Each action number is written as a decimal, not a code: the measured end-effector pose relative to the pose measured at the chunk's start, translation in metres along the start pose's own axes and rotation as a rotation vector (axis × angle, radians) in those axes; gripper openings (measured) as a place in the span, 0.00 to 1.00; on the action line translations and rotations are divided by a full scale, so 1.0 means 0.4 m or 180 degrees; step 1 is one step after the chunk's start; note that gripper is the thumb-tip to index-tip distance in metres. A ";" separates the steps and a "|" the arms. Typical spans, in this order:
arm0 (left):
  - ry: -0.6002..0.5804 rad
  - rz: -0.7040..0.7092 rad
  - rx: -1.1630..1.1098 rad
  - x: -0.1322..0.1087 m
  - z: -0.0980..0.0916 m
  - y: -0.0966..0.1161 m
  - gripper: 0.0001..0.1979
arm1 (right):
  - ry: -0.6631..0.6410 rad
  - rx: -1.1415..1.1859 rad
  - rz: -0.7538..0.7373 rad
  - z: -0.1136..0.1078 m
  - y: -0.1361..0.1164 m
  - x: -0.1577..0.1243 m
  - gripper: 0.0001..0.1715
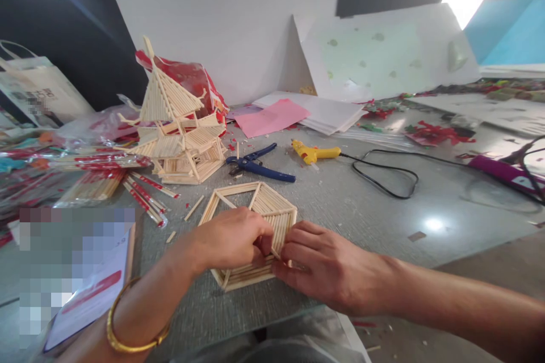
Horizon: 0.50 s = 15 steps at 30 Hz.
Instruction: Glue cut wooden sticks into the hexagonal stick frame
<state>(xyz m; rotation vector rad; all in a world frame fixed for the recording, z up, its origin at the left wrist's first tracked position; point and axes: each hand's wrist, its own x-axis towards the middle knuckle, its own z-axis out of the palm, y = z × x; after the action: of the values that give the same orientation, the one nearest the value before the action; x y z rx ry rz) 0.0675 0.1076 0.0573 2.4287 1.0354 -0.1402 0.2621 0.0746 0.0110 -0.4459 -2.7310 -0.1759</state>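
On the table in front of me lies a flat, many-sided frame (242,282) of thin wooden sticks. Slanted bars divide it, and some sections are filled with rows of sticks. My left hand (236,235) reaches over its middle with fingers curled downward; what they pinch is hidden under the hand. From the right, my right hand (326,266) has its fingers closed on the frame's near right edge. A gold bangle (131,346) circles my left wrist. Just beyond the frame stands a stick-built pagoda model (170,102) with a pointed roof.
Blue-handled pliers (268,169) and a yellow glue gun (315,152) with a black cord lie behind the frame. Red-wrapped stick packs (85,164) crowd the left, above a tablet-like screen (93,295). Pink paper (275,116) and white boards (319,110) lie farther back.
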 end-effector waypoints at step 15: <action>0.0137 0.0077 -0.0070 -0.014 0.016 0.002 0.13 | -0.0122 -0.0148 -0.0118 -0.005 -0.001 -0.004 0.10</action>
<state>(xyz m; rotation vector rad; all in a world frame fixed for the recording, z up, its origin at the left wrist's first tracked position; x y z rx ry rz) 0.0649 0.1004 0.0534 2.4333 1.0203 -0.0683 0.2641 0.0735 0.0123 -0.4158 -2.7789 -0.2433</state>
